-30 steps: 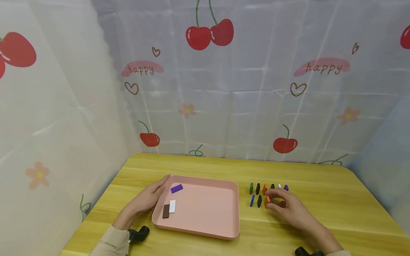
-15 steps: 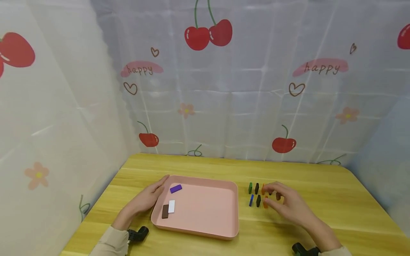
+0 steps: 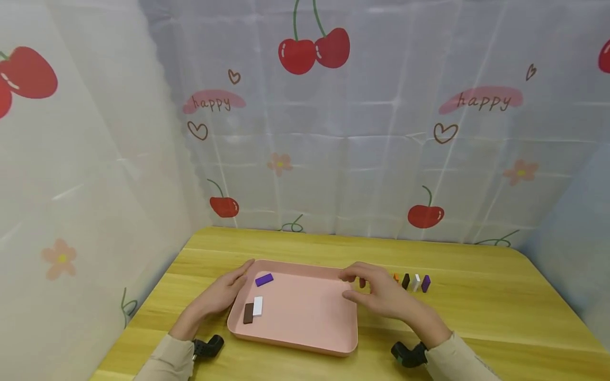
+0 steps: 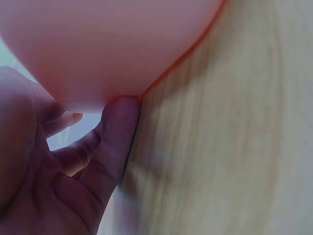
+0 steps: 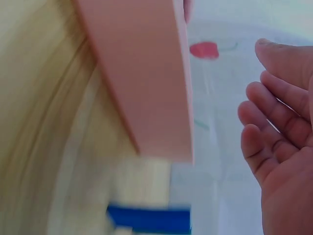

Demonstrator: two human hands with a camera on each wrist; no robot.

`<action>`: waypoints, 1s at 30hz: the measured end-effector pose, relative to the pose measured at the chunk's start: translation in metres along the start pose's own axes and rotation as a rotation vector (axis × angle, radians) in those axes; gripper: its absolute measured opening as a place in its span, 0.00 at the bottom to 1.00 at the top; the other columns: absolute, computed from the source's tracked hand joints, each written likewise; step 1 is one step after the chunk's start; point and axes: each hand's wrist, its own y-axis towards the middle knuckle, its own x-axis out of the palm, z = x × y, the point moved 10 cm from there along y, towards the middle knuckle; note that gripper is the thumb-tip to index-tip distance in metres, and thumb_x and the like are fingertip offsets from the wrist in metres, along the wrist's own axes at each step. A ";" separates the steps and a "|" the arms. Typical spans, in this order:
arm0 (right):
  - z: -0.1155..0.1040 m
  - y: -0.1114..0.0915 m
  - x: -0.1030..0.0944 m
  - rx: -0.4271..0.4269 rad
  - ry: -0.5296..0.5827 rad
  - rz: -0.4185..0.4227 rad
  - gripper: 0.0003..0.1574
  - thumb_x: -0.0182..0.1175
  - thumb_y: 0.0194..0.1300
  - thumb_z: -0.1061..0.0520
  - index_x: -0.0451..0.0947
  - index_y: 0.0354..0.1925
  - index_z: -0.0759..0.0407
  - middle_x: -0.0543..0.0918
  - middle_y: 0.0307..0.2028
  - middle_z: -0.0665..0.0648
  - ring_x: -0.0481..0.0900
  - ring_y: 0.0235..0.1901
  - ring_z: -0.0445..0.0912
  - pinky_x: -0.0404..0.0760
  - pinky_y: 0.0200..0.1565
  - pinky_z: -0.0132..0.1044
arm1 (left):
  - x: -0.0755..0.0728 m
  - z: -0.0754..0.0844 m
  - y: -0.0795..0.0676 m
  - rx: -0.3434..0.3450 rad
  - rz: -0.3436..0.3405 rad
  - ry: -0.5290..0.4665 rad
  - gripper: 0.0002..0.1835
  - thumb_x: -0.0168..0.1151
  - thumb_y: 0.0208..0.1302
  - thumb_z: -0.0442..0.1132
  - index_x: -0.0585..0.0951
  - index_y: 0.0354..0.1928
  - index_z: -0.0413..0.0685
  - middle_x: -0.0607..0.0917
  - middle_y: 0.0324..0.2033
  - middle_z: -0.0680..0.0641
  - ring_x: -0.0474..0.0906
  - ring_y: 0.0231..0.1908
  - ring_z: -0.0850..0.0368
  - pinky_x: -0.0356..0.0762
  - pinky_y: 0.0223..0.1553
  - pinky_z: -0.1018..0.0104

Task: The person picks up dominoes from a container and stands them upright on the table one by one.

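A pink rectangular tray (image 3: 305, 346) sits on the table. My left hand (image 3: 219, 291) lies along its left side, fingers stretched out; the left wrist view shows fingertips (image 4: 123, 110) against the outer wall. Inside the tray, on the left, lie a purple domino block (image 3: 264, 279), a white one (image 3: 258, 306) and a brown one (image 3: 248, 313). My right hand (image 3: 378, 293) hovers at the tray's right rim, thumb and fingers apart around nothing. A blue domino block (image 5: 151, 219) shows below the tray in the right wrist view; in the head view this hand covers it.
To the right of my right hand stand upright domino blocks: orange (image 3: 396, 277), black (image 3: 406, 281), white (image 3: 416, 282) and purple (image 3: 426, 283). A cherry-print curtain (image 3: 333, 159) encloses the wooden table (image 3: 500, 301). Black mounts sit at the left wrist (image 3: 208, 346) and right wrist (image 3: 409, 354).
My right hand has moved left, from the orange domino block in the near row to the tray's right rim. The left hand and the blocks in the tray stay as they were.
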 end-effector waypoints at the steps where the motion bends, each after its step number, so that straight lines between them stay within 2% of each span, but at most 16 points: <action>1: -0.003 0.005 0.004 -0.004 0.009 -0.023 0.19 0.72 0.66 0.54 0.84 0.55 0.52 0.86 0.46 0.45 0.79 0.39 0.42 0.82 0.38 0.34 | 0.000 0.001 0.000 0.000 0.000 -0.002 0.28 0.39 0.86 0.46 0.55 0.82 0.52 0.58 0.81 0.46 0.52 0.80 0.44 0.50 0.80 0.43; 6: -0.010 0.031 0.030 -0.002 0.033 -0.141 0.18 0.69 0.69 0.52 0.82 0.56 0.50 0.86 0.47 0.48 0.80 0.41 0.44 0.83 0.41 0.34 | -0.002 0.002 0.001 0.002 -0.003 -0.001 0.29 0.39 0.86 0.46 0.55 0.82 0.50 0.57 0.81 0.46 0.51 0.81 0.44 0.50 0.80 0.43; 12: -0.013 0.054 0.058 0.012 0.076 -0.255 0.17 0.67 0.71 0.54 0.82 0.56 0.54 0.86 0.47 0.57 0.83 0.46 0.50 0.85 0.44 0.37 | -0.001 0.002 0.000 0.007 -0.006 -0.016 0.28 0.39 0.86 0.45 0.55 0.82 0.51 0.57 0.81 0.46 0.50 0.81 0.45 0.49 0.80 0.43; 17: -0.018 0.069 0.066 0.001 0.082 -0.294 0.16 0.67 0.71 0.54 0.83 0.55 0.55 0.86 0.47 0.56 0.83 0.46 0.50 0.87 0.44 0.39 | -0.002 0.000 0.000 -0.018 -0.006 -0.022 0.28 0.39 0.86 0.45 0.55 0.82 0.52 0.57 0.81 0.47 0.50 0.81 0.46 0.49 0.80 0.44; 24: -0.015 0.079 0.068 0.040 0.059 -0.336 0.16 0.67 0.71 0.53 0.83 0.55 0.50 0.84 0.46 0.48 0.83 0.47 0.50 0.85 0.44 0.34 | -0.002 -0.004 0.002 -0.032 -0.009 -0.011 0.29 0.38 0.86 0.48 0.53 0.83 0.53 0.56 0.81 0.48 0.49 0.81 0.47 0.49 0.80 0.44; 26: -0.015 0.083 0.071 0.048 0.066 -0.344 0.16 0.67 0.71 0.52 0.83 0.56 0.50 0.84 0.46 0.47 0.83 0.48 0.51 0.85 0.45 0.35 | -0.001 -0.005 0.002 -0.036 -0.009 -0.011 0.29 0.38 0.86 0.48 0.54 0.83 0.53 0.56 0.81 0.48 0.49 0.81 0.48 0.49 0.80 0.45; 30: -0.016 0.091 0.082 0.041 0.085 -0.350 0.16 0.67 0.72 0.52 0.83 0.56 0.50 0.85 0.47 0.50 0.83 0.49 0.53 0.86 0.46 0.38 | 0.000 -0.005 0.002 -0.036 -0.010 -0.012 0.29 0.38 0.86 0.47 0.54 0.83 0.53 0.57 0.81 0.49 0.50 0.81 0.48 0.49 0.80 0.44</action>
